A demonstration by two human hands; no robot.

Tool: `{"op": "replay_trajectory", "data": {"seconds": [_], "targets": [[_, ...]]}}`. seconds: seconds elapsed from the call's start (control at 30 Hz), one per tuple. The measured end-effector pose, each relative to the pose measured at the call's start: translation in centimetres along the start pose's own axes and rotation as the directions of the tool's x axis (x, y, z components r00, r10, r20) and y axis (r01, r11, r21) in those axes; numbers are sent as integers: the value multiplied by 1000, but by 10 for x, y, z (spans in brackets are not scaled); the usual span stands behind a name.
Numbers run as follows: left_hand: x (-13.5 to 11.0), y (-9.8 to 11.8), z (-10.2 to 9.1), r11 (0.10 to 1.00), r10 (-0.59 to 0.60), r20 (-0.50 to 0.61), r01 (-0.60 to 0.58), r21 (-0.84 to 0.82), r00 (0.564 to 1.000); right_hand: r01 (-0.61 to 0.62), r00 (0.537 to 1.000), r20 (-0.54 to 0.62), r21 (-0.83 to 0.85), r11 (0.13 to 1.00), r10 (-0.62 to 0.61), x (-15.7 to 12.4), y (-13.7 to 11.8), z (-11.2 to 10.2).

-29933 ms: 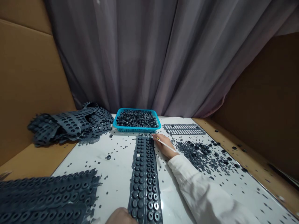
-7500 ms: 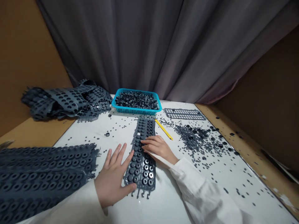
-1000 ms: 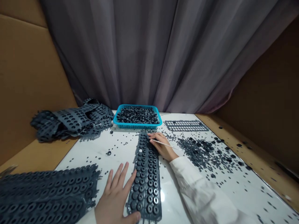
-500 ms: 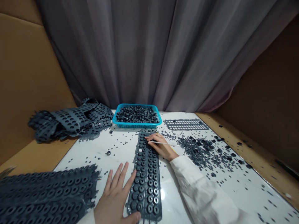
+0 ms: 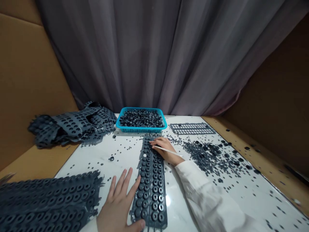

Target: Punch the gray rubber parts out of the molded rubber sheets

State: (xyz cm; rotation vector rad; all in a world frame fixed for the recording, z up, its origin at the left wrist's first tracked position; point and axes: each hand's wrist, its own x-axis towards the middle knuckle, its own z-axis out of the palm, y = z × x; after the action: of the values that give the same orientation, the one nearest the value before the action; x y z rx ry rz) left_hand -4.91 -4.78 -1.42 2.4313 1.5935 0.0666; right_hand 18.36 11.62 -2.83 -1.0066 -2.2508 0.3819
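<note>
A long dark grey rubber sheet studded with small rings lies lengthwise on the white table. My left hand lies flat and open beside its near end, thumb pressing the sheet's bottom edge. My right hand rests on the sheet's far end, closed on a thin pale stick whose tip touches the rings near the top of the sheet.
A blue basket of loose rings stands at the back. Emptied sheets are heaped at the left, a stack of full sheets near left. A flat perforated sheet and a pile of loose rubber bits lie on the right.
Over the last second my right hand shifted the stick slightly on the sheet's far end. My left hand has stayed flat at the near end.
</note>
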Motion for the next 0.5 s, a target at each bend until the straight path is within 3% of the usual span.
{"op": "replay_trajectory", "data": {"seconds": [0.1, 0.23, 0.33, 0.5], "targets": [[0, -1, 0, 1000, 5, 3, -5, -4, 1000, 17, 1000, 21, -132, 991, -14, 4, 5, 1], [0, -1, 1, 1000, 1, -2, -1, -2, 1000, -130, 980, -174, -194, 972, 96, 7, 10, -1], [0, -1, 2, 1000, 5, -11, -5, -2, 1000, -129, 966, -228, -19, 991, 122, 5, 9, -2], [1, 0, 0, 1000, -8, 5, 8, -7, 1000, -88, 987, -113, 230, 969, 116, 4, 3, 0]]}}
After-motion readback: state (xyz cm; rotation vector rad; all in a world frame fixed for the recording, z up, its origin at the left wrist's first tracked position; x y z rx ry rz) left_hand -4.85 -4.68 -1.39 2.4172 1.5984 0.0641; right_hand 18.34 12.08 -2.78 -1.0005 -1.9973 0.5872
